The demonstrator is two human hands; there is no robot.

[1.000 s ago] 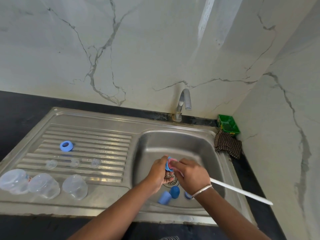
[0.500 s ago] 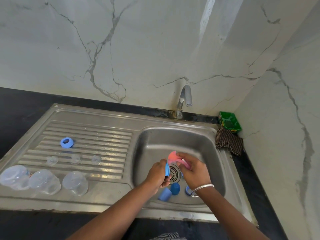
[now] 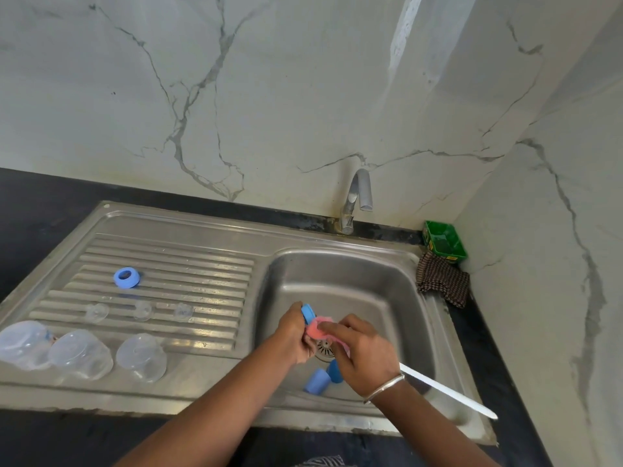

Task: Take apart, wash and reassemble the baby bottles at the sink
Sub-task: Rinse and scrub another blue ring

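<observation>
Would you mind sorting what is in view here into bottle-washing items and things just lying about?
Job in hand:
- blue ring in left hand
- pink sponge brush in right hand
- blue caps in basin
- second ring, three teats, three bottles on drainboard

Lying about:
- green tray
- checked cloth

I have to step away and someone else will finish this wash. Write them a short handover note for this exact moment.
Left hand grips a blue ring over the basin. Right hand scrubs it with a pink brush.
Draining on the board: three clear bottles, three clear teats, one blue ring.
Left in the basin: blue caps.
To do: finish the ring, wash the caps, reassemble.
</observation>
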